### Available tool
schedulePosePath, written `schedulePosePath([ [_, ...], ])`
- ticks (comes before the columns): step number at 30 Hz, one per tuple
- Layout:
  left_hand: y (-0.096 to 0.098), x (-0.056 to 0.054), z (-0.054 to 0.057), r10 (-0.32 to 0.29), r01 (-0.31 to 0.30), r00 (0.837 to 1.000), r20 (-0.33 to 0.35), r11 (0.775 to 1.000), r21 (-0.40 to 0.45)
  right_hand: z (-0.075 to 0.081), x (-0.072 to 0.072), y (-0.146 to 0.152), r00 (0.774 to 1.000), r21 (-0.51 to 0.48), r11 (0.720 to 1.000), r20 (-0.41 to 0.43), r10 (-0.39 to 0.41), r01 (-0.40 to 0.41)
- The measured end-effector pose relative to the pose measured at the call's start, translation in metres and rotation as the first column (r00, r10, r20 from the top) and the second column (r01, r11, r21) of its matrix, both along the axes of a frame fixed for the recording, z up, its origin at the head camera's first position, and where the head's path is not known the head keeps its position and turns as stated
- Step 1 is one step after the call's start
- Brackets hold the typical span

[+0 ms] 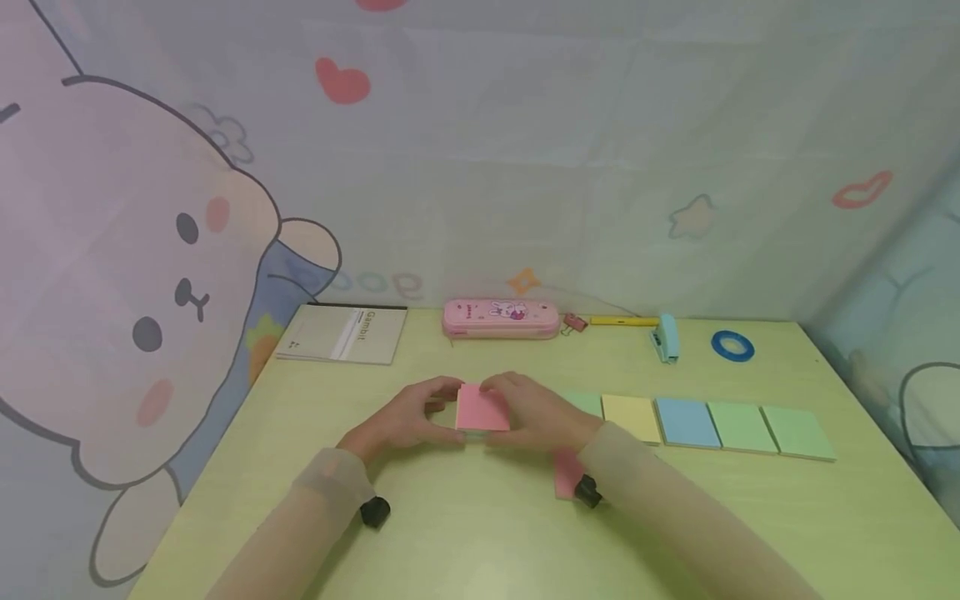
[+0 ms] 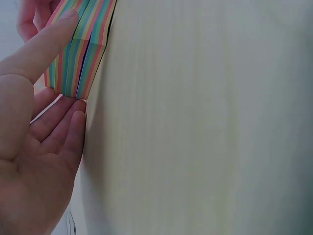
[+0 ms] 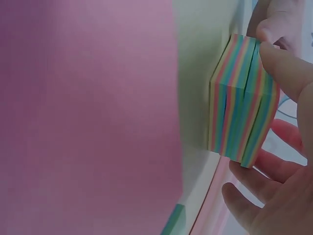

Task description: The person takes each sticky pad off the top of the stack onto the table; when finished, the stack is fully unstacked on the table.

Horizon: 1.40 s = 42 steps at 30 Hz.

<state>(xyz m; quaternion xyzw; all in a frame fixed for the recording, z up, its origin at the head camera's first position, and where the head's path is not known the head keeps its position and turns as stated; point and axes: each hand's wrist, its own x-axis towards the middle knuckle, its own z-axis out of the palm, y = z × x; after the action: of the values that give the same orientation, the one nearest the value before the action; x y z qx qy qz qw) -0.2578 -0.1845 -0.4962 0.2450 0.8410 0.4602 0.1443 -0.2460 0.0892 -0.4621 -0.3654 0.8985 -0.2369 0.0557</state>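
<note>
A stack of sticky note pads [image 1: 483,407] with a pink top sheet stands on the table between both hands. Its striped sides in pink, yellow, green and blue show in the left wrist view [image 2: 80,63] and the right wrist view [image 3: 237,117]. My left hand [image 1: 408,417] holds it from the left, thumb on the near side and fingers towards the back. From the right, my right hand [image 1: 542,412] grips it, thumb near and fingers around the far side. A pink pad [image 1: 567,475] lies partly hidden under the right forearm.
To the right runs a row of pads: green [image 1: 581,402], yellow [image 1: 630,417], blue [image 1: 686,422] and two more green [image 1: 798,433]. Along the back lie a notebook [image 1: 341,333], pink pencil case [image 1: 500,319], binder clip [image 1: 574,322], yellow pencil [image 1: 622,321], stapler [image 1: 666,337] and blue tape roll [image 1: 718,340].
</note>
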Motion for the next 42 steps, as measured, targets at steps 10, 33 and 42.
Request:
schedulePosePath([
  [10,0.001,0.002,0.004,0.003,-0.003,1.0,0.004,1.0,0.006,-0.009,-0.007,-0.002,1.0,0.0,1.0,-0.015,-0.006,0.006],
  [33,0.002,0.002,-0.002,0.042,-0.041,0.998,0.037,0.999,-0.022,0.019,0.017,0.069,0.996,-0.087,0.994,-0.061,-0.068,0.062],
  [42,0.002,0.002,-0.001,0.044,-0.044,0.998,0.035,0.999,-0.013,0.028,0.036,0.122,0.983,-0.122,0.987,-0.14,-0.122,0.105],
])
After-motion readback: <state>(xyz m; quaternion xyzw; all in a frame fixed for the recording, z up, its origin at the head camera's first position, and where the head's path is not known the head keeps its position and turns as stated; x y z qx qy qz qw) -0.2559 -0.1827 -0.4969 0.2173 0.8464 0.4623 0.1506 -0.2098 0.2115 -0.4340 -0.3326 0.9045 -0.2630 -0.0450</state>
